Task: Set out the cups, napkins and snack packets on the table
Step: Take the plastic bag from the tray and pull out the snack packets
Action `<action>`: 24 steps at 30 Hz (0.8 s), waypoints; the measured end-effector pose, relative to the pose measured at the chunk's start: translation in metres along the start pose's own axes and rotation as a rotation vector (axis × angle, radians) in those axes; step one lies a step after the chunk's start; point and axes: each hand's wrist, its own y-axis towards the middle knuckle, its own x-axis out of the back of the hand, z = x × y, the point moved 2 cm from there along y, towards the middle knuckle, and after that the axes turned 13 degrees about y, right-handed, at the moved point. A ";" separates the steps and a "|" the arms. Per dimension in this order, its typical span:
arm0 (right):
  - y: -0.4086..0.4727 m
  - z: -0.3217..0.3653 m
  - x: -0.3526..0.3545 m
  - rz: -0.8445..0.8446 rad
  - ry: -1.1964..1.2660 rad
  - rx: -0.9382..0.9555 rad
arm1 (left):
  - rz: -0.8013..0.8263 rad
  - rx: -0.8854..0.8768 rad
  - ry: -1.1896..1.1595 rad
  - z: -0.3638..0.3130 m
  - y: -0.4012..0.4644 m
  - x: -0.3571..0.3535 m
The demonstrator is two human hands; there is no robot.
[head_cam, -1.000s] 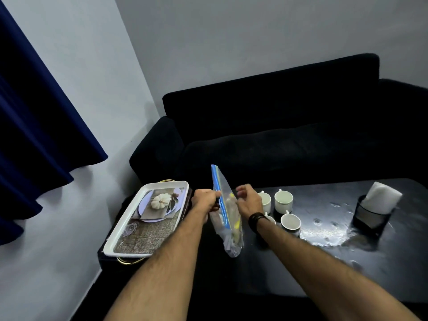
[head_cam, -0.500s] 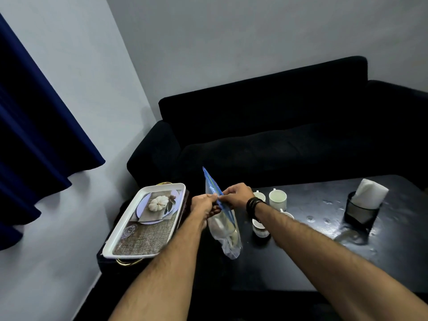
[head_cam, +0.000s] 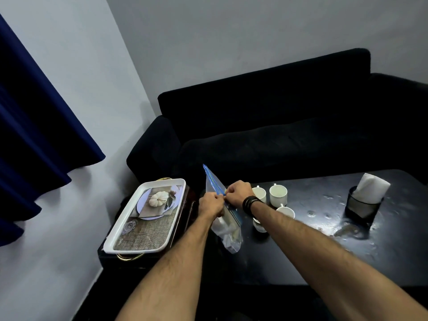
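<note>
Left hand (head_cam: 210, 204): pinching the blue seal of the bag, knuckles up.
Right hand (head_cam: 238, 192): pinching the same seal just beside the left; black band on the wrist.
Bag (head_cam: 228, 230): clear, hanging over the near-left edge of the surface, pale packets inside.
Tray (head_cam: 120, 237): white-rimmed, on a dark stand left of the bag.
Cups (head_cam: 278, 194): four white ones, clustered on the surface behind the right wrist.
Surface (head_cam: 347, 251): black, glossy.
Napkins (head_cam: 370, 187): white, upright in a dark holder, far right.
Sofa (head_cam: 278, 126): black, behind.
</note>
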 end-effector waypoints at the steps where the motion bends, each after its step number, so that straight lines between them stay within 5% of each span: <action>1: 0.000 0.002 -0.002 -0.013 0.002 -0.006 | -0.009 -0.001 0.017 -0.001 -0.001 0.000; 11: -0.003 -0.006 0.001 -0.202 -0.108 0.031 | -0.099 0.015 0.115 0.007 -0.006 0.012; 20: 0.003 0.012 0.004 -0.026 -0.138 0.160 | 0.070 -0.152 0.164 0.016 -0.004 0.008; 24: 0.009 0.028 -0.007 -0.002 -0.200 0.257 | -0.072 -0.049 0.250 0.014 -0.001 0.018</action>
